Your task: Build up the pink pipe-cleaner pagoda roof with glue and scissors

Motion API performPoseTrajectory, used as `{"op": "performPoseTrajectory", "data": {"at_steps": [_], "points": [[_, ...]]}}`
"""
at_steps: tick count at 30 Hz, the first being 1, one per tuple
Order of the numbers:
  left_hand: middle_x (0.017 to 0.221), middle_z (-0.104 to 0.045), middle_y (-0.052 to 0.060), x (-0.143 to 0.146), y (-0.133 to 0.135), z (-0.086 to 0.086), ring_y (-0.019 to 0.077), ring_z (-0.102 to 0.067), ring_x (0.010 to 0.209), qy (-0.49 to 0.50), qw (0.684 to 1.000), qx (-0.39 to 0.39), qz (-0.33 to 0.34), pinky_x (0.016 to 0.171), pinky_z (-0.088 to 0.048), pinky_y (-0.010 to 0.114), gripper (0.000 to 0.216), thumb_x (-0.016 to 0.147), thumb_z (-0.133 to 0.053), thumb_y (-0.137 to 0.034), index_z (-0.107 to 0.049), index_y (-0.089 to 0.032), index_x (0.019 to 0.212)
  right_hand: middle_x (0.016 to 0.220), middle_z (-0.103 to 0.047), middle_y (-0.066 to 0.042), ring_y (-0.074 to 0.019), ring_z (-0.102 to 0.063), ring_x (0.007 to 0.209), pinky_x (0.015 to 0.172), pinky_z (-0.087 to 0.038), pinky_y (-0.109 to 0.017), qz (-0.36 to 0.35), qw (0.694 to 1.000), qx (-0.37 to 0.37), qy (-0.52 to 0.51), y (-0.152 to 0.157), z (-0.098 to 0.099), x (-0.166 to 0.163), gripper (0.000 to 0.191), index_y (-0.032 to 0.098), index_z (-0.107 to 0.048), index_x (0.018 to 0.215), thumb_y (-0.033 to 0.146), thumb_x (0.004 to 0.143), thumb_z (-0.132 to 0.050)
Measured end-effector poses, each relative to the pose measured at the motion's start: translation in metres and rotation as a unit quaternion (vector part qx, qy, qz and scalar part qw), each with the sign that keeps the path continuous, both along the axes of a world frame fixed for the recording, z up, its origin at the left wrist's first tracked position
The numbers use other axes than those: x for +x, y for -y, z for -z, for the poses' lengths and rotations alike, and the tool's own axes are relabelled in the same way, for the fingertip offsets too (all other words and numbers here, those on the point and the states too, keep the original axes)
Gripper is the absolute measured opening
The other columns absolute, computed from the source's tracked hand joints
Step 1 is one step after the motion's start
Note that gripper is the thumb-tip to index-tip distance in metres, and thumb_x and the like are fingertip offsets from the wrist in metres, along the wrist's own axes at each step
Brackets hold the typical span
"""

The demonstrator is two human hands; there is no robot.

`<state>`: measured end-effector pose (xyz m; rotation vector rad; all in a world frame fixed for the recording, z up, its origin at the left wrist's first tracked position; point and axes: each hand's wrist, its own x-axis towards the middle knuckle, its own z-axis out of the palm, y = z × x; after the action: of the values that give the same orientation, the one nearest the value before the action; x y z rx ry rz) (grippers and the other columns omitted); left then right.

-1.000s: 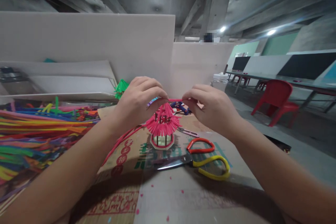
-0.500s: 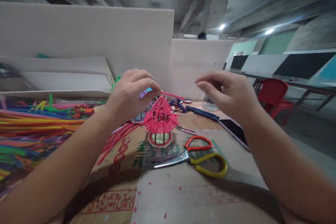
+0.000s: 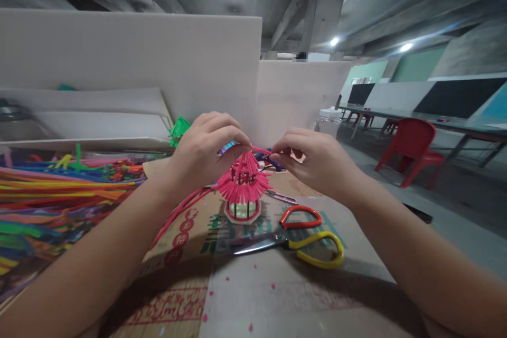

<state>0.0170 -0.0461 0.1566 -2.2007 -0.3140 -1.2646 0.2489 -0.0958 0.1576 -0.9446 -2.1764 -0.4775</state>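
At the far left, a dense bundle of multicoloured chenille stems (image 3: pixel 79 190) lies in front of stacked white boards (image 3: pixel 99 128). To the right of the boards stands a green model (image 3: pixel 179 131), partly occluded by the left hand (image 3: pixel 209 145). Loose pink chenille stems (image 3: pixel 178 215) extend from behind the left forearm across the printed cardboard (image 3: pixel 166 301). The left hand is closed at the fingertips, pinching a short pink strip (image 3: pixel 260 149) at the apex of the pink-roofed pavilion model (image 3: pixel 243 186). The pavilion model stands upright on its octagonal base, centrally on the work surface, directly below the strip. In front of it and to the right lie the scissors (image 3: pixel 279 240), blades pointing left, with one red and one yellow handle loop. A small metal cutter (image 3: pixel 282 197) rests just beside the roof, and a blue glue gun (image 3: pixel 276 165) lies behind, partly hidden. The right hand (image 3: pixel 311 161) grasps the strip's right end between thumb and fingers. Beyond it are a white-lidded jar (image 3: pixel 328 122) and, well apart, a red plastic chair (image 3: pixel 414 145).
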Motion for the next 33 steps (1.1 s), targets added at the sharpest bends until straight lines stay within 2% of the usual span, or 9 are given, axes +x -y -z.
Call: {"op": "performPoseTrajectory", "data": {"at_steps": [3,9,12,15,18,21,23,33], "points": [[0.085,-0.070,0.003,-0.002,-0.002,0.000,0.0167,-0.063,0.083,-0.018,1.000,0.007,-0.006,0.079,-0.048,0.032,0.011,0.093,-0.061,-0.021,-0.066,-0.018,0.083,0.074,-0.063,-0.002,-0.0107,-0.049,0.064,0.061,-0.035,-0.024,0.007,1.000,-0.007,0.002,0.001,0.000,0.000,0.010,0.015,-0.068,0.080,0.015,0.087,-0.061],[0.087,-0.071,0.001,-0.005,-0.006,0.001,0.0171,-0.063,0.087,-0.046,0.998,0.019,-0.030,0.084,-0.045,0.033,0.013,0.094,-0.059,-0.021,-0.068,-0.021,0.084,0.072,-0.063,0.000,-0.0104,-0.048,0.063,0.058,-0.032,-0.024,0.026,0.996,-0.083,0.037,0.005,-0.001,-0.001,0.011,0.018,-0.065,0.077,0.015,0.085,-0.058],[0.088,-0.071,0.002,-0.006,-0.006,0.001,0.0172,-0.063,0.087,-0.049,0.998,0.020,-0.027,0.084,-0.045,0.033,0.013,0.094,-0.058,-0.020,-0.068,-0.021,0.085,0.072,-0.064,0.000,-0.0110,-0.049,0.063,0.058,-0.032,-0.024,0.033,0.994,-0.093,0.043,0.005,0.000,-0.003,0.012,0.019,-0.065,0.078,0.014,0.085,-0.057],[0.087,-0.070,0.002,-0.004,-0.005,0.001,0.0170,-0.062,0.086,-0.044,0.999,0.004,-0.025,0.084,-0.045,0.033,0.013,0.094,-0.057,-0.021,-0.067,-0.021,0.086,0.077,-0.066,-0.001,-0.0116,-0.051,0.065,0.061,-0.035,-0.024,0.015,0.998,-0.058,0.013,0.003,0.003,-0.006,0.008,0.019,-0.067,0.085,0.017,0.088,-0.059],[0.086,-0.069,0.003,-0.001,-0.004,0.002,0.0175,-0.061,0.085,-0.050,0.998,-0.021,-0.022,0.082,-0.045,0.033,0.013,0.094,-0.058,-0.024,-0.066,-0.020,0.085,0.078,-0.067,-0.002,-0.0128,-0.053,0.067,0.064,-0.037,-0.025,-0.007,1.000,0.019,-0.005,0.000,0.008,-0.011,0.007,0.018,-0.068,0.090,0.022,0.091,-0.061],[0.087,-0.070,0.004,0.001,-0.002,0.003,0.0183,-0.060,0.085,-0.057,0.998,-0.035,-0.020,0.082,-0.044,0.034,0.015,0.094,-0.057,-0.026,-0.066,-0.020,0.085,0.076,-0.069,-0.004,-0.0160,-0.055,0.070,0.068,-0.038,-0.028,-0.005,0.993,0.114,0.028,0.000,0.013,-0.015,0.013,0.016,-0.068,0.088,0.021,0.094,-0.057],[0.087,-0.069,0.004,0.000,-0.001,0.002,0.0184,-0.060,0.086,-0.060,0.997,-0.036,-0.020,0.083,-0.043,0.034,0.015,0.095,-0.057,-0.027,-0.066,-0.020,0.085,0.076,-0.069,-0.006,-0.0176,-0.055,0.070,0.069,-0.038,-0.030,0.003,0.987,0.149,0.056,0.000,0.014,-0.016,0.017,0.016,-0.068,0.085,0.021,0.095,-0.055],[0.088,-0.070,0.002,-0.004,-0.002,-0.001,0.0180,-0.061,0.087,-0.063,0.997,-0.010,-0.032,0.085,-0.044,0.034,0.013,0.095,-0.057,-0.024,-0.065,-0.021,0.085,0.076,-0.067,-0.005,-0.0182,-0.050,0.071,0.069,-0.034,-0.032,0.031,0.982,0.158,0.100,0.001,0.012,-0.014,0.022,0.019,-0.068,0.082,0.017,0.094,-0.050]]}}
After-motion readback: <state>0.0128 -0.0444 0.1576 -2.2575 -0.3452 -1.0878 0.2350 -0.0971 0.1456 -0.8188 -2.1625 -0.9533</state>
